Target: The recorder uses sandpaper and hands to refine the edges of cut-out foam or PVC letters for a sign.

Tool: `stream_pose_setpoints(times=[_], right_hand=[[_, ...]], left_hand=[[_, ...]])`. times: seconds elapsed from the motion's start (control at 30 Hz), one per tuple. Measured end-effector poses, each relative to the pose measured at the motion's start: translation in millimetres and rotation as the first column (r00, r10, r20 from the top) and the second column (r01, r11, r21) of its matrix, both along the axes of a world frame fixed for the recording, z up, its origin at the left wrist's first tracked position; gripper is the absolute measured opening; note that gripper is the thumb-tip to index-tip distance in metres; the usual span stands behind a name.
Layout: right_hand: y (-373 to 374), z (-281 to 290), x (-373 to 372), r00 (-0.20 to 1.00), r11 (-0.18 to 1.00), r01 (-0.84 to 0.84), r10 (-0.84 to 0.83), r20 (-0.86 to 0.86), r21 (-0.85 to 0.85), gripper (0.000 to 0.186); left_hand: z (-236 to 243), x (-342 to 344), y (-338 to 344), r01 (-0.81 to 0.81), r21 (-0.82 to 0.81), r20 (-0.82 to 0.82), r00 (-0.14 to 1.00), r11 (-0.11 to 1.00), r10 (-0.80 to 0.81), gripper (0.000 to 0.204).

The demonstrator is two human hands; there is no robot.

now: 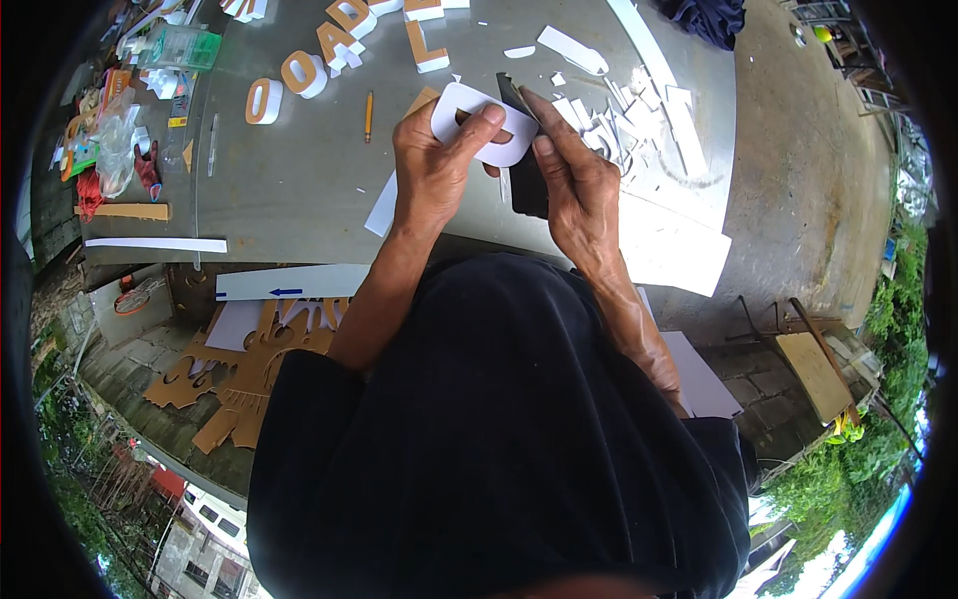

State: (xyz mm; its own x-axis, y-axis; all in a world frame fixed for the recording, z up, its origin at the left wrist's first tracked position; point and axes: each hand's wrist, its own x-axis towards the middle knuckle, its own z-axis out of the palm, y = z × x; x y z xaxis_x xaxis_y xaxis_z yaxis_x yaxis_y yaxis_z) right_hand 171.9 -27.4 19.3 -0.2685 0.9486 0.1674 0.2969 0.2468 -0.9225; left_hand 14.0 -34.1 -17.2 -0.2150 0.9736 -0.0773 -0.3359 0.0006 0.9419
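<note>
Between finger and thumb, my left hand (434, 160) grips a white rounded cut-out shape (504, 152) with an opening in its middle. My right hand (579, 185) is closed on a dark, thin sheet or pad (529, 197) that meets the right edge of the white shape; exactly what it is I cannot make out. Both hands are over the grey worktable (299, 180). A yellow pencil (369, 115) lies left of my hands, and several tan-faced cut letter shapes (299, 75) are beyond them. White offcuts (599, 125) are scattered to the right.
Bottles (190, 48), bags (115, 150) and small items crowd the table's left. A long white strip (679, 120) and dark cloth (699, 20) are at the right. Below the near edge lie cut cardboard sheets (249, 389) and white boards (699, 379). A tan board (810, 369) leans at lower right.
</note>
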Motion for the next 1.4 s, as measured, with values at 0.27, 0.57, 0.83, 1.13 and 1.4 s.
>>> stream_pose_setpoints(times=[0.27,0.57,0.83,1.13,1.4], right_hand=[[-6.4,-5.6,8.0,0.999,0.999,-0.012,0.014,0.032,-0.037,0.035],[-4.5,-10.2,2.2,0.99,0.988,-0.005,-0.017,0.138,0.156,0.039],[-11.5,-4.2,1.9,0.993,1.0,-0.005,0.005,0.122,0.003,0.042],[-30.9,-16.2,32.0,0.981,0.974,-0.03,0.071,0.178,-0.225,0.042],[-15.6,-5.3,30.2,0.987,1.0,0.016,-0.013,0.158,-0.022,0.039]], left_hand=[[-2.8,-1.3,0.4,0.022,-0.032,0.128,0.992,0.999,-0.018,0.017],[-6.5,0.9,3.2,-0.055,-0.037,0.116,0.991,0.998,0.059,0.017],[-5.8,2.4,-1.1,-0.057,-0.055,0.098,0.993,0.997,0.062,0.011],[-10.0,-18.3,5.9,-0.109,0.038,0.14,0.985,0.993,0.103,0.009],[-9.3,-13.0,2.2,-0.085,0.064,0.15,0.986,0.994,0.075,0.009]])
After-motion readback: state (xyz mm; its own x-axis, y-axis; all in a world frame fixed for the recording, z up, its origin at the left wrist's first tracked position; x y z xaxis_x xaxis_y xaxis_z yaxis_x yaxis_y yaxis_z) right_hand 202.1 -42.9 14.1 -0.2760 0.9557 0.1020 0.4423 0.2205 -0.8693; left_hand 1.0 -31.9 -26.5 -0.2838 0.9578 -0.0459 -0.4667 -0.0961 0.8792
